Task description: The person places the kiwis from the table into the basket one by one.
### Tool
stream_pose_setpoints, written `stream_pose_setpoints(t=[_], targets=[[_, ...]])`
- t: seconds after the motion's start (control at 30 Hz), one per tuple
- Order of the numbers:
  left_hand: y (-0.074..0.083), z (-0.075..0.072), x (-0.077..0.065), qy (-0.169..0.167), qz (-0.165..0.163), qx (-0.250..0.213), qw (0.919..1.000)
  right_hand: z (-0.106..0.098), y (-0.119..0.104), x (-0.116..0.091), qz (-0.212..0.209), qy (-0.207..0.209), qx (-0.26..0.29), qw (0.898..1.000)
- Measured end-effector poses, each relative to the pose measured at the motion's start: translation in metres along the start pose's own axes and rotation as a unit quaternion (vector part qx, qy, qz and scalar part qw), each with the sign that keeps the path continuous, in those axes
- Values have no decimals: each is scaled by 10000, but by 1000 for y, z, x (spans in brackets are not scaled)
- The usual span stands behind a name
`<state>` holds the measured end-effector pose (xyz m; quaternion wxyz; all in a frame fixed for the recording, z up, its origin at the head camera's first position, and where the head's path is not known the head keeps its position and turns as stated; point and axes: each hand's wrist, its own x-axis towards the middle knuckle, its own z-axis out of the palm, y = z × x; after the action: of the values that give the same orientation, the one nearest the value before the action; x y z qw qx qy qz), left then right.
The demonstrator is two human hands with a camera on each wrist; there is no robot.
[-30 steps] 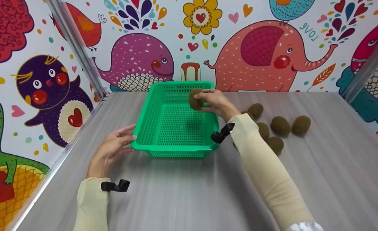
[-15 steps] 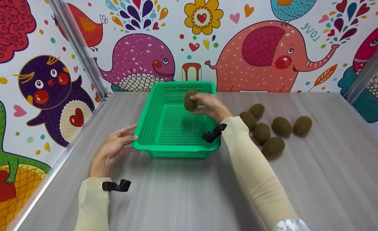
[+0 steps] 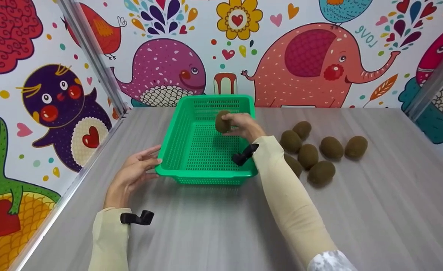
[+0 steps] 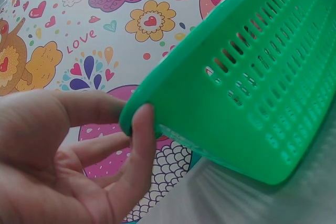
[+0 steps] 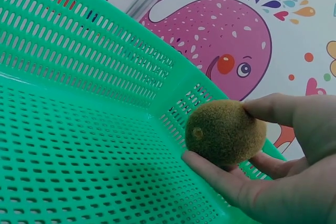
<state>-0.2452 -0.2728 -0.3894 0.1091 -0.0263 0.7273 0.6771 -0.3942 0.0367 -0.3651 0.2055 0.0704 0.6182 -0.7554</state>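
Kiwi (image 3: 222,122) pinched in right hand (image 3: 244,125) over basket (image 3: 206,173), left hand (image 3: 135,171) pinching rim (image 3: 172,124), seven kiwis (image 3: 308,156) beside

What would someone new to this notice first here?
Probably the bright green basket on the grey table, its near left corner pinched by the left hand. Over it, the right hand holds a kiwi, while seven more kiwis lie to its right. Behind, a big pinkish elephant stands out on the cartoon wall.

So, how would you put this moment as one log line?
right hand: holds kiwifruit over perforated green basket | left hand: grips its rim | other kiwifruits: on tabletop, right of basket
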Motion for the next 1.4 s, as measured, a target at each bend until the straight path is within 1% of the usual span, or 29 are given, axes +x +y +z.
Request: stream_pose_setpoints(t=[0.23, 0.37, 0.63, 0.8, 0.93, 1.13, 1.23, 1.4], targets=[[1, 1, -1, 39, 33, 18, 10000, 1, -1, 1, 139, -36, 37, 9999], [-1, 2, 0, 61, 18, 3, 10000, 1, -1, 2, 222, 37, 120, 9997], [-2, 1, 1, 130, -47, 67, 9999, 2, 0, 1, 415, 263, -290, 9984], [-2, 0, 1, 97, -65, 123, 9999, 1, -1, 1, 599, 369, -199, 9973], [-2, 0, 1, 100, -84, 103, 9999, -1, -2, 1, 646, 237, -88, 9976], [-1, 2, 2, 81, -17, 66, 9999, -5, -3, -1, 542, -136, 100, 9984], [-1, 2, 2, 129, -6, 61, 9999, -5, -3, -3, 486, -257, 109, 9984], [-1, 0, 1, 87, -24, 46, 9999, -3, -7, -6, 405, -401, 77, 9983]])
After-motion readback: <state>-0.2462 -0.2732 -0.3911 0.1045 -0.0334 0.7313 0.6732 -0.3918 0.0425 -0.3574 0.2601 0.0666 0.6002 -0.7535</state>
